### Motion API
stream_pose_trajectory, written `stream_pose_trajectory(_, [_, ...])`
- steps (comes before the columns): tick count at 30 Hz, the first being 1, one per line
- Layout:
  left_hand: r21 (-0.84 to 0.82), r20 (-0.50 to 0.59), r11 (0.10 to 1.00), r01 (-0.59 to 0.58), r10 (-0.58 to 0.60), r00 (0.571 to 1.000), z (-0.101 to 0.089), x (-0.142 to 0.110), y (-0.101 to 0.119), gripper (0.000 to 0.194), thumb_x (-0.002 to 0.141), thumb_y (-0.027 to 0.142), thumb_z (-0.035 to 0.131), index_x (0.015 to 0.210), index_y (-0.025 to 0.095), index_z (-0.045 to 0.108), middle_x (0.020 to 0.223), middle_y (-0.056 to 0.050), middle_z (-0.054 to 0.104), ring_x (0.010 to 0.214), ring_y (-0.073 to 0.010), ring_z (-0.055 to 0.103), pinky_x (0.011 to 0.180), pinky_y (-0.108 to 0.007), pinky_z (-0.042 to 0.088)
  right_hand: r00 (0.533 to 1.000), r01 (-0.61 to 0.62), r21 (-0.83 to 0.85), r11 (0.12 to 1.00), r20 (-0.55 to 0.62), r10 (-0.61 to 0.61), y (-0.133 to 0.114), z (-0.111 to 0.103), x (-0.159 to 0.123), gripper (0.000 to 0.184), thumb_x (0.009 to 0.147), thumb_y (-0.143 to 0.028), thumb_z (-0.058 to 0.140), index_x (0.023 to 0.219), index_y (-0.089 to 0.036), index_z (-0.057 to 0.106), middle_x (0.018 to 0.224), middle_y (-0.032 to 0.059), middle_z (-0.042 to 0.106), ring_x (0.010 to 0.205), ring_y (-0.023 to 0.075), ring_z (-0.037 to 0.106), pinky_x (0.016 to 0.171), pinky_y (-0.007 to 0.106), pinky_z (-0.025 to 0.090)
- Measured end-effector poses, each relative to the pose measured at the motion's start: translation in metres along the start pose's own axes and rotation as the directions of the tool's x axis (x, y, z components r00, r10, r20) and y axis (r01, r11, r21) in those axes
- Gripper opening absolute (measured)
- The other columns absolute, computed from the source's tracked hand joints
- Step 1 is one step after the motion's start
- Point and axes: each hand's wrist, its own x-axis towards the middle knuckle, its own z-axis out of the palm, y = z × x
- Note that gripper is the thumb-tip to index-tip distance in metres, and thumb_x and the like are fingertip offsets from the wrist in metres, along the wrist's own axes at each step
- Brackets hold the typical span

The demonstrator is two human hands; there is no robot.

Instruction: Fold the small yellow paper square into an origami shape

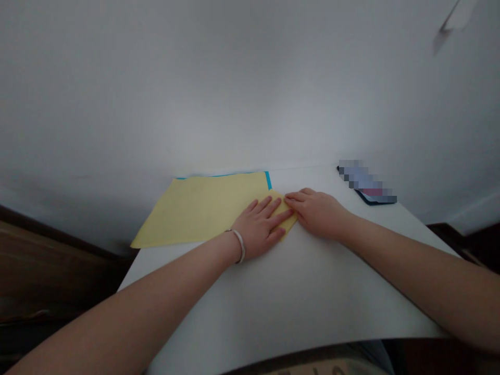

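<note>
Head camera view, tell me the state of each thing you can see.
Left hand, flat on the paper, fingers spread.
Right hand, fingertips touching the paper's folded end.
Yellow paper, lying flat, right end folded.
Blue edge, showing past the paper's far corner.
Bracelet, on left wrist.
Phone, lying flat, screen blurred.

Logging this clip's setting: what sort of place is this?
Probably a home room or small office: a white desk, a plain white wall behind it, and a phone and yellow paper lying on the desk.
</note>
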Motion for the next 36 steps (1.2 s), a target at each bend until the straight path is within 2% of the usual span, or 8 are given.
stream_pose_trajectory(4, [-0.005,0.003,1.000,-0.008,0.008,1.000,-0.001,0.000,0.000,0.051,0.094,0.046,0.025,0.143,0.034,0.018,0.151,-0.007,0.020,0.138,-0.0276,0.017,0.110,-0.047,0.016,0.999,0.016,-0.028,0.999,0.046,-0.015,-0.002,-0.002,0.001,0.035,0.083,-0.015,0.040,0.111,-0.012,0.063,0.122,0.0118,0.059,0.105,0.0236,0.054,0.085,0.034,0.046])
stream_pose_trajectory(9, [-0.015,0.006,1.000,-0.008,0.008,1.000,0.001,0.003,-0.002,0.051,0.093,0.047,0.026,0.142,0.035,0.022,0.151,-0.006,0.019,0.138,-0.0281,0.017,0.110,-0.047,0.017,0.985,0.028,-0.073,0.997,0.171,-0.015,-0.008,-0.018,-0.008,0.036,0.081,-0.014,0.040,0.108,-0.011,0.064,0.115,0.0144,0.062,0.098,0.0244,0.059,0.080,0.036,0.047])
stream_pose_trajectory(15, [-0.045,0.013,0.999,0.005,-0.005,1.000,0.004,0.003,-0.004,0.049,0.093,0.047,0.028,0.141,0.036,0.026,0.153,-0.005,0.014,0.138,-0.0273,0.016,0.110,-0.045,0.016,0.948,-0.052,-0.083,0.995,0.309,0.075,-0.009,-0.036,-0.012,0.032,0.082,-0.020,0.040,0.096,-0.015,0.069,0.098,0.0138,0.068,0.091,0.0236,0.063,0.079,0.035,0.046])
stream_pose_trajectory(19, [-0.047,0.005,0.999,0.003,-0.003,1.000,0.004,0.001,-0.004,0.050,0.093,0.047,0.027,0.142,0.036,0.024,0.153,-0.004,0.013,0.139,-0.0263,0.016,0.111,-0.045,0.015,0.957,-0.130,-0.081,0.988,0.250,0.147,-0.003,-0.032,-0.009,0.037,0.087,-0.026,0.034,0.097,-0.019,0.069,0.095,0.0108,0.070,0.086,0.0244,0.064,0.073,0.037,0.048])
stream_pose_trajectory(22, [-0.040,0.010,0.999,0.007,-0.007,1.000,0.002,-0.001,-0.003,0.050,0.093,0.047,0.027,0.142,0.036,0.022,0.153,-0.004,0.013,0.138,-0.0267,0.016,0.111,-0.045,0.015,0.989,-0.053,-0.024,0.998,0.137,0.056,-0.002,-0.023,-0.008,0.036,0.087,-0.026,0.036,0.108,-0.020,0.065,0.112,0.0078,0.065,0.098,0.0223,0.061,0.080,0.035,0.047])
stream_pose_trajectory(24, [-0.037,0.008,0.999,0.002,-0.002,1.000,0.000,-0.001,-0.002,0.051,0.093,0.047,0.027,0.142,0.037,0.020,0.153,-0.004,0.013,0.138,-0.0267,0.016,0.111,-0.045,0.015,0.995,-0.024,-0.030,0.999,0.099,0.026,-0.004,-0.019,-0.007,0.035,0.086,-0.022,0.038,0.110,-0.016,0.063,0.117,0.0103,0.063,0.102,0.0219,0.058,0.083,0.034,0.046])
stream_pose_trajectory(31, [-0.036,0.005,0.999,0.010,-0.010,1.000,0.000,0.002,-0.002,0.049,0.093,0.048,0.028,0.141,0.036,0.027,0.152,-0.005,0.015,0.138,-0.0265,0.017,0.111,-0.045,0.016,0.983,-0.007,-0.093,0.996,0.183,0.024,-0.014,-0.028,-0.011,0.028,0.083,-0.020,0.042,0.086,-0.015,0.070,0.098,0.0130,0.069,0.096,0.0255,0.060,0.081,0.037,0.047])
stream_pose_trajectory(36, [-0.035,0.003,0.999,0.001,-0.001,1.000,0.000,0.002,-0.003,0.049,0.093,0.047,0.027,0.141,0.036,0.025,0.153,-0.004,0.014,0.138,-0.0262,0.017,0.111,-0.044,0.016,0.995,-0.012,-0.074,0.997,0.097,0.019,-0.011,-0.021,-0.013,0.032,0.084,-0.020,0.041,0.099,-0.011,0.068,0.116,0.0151,0.063,0.108,0.0250,0.057,0.089,0.037,0.046])
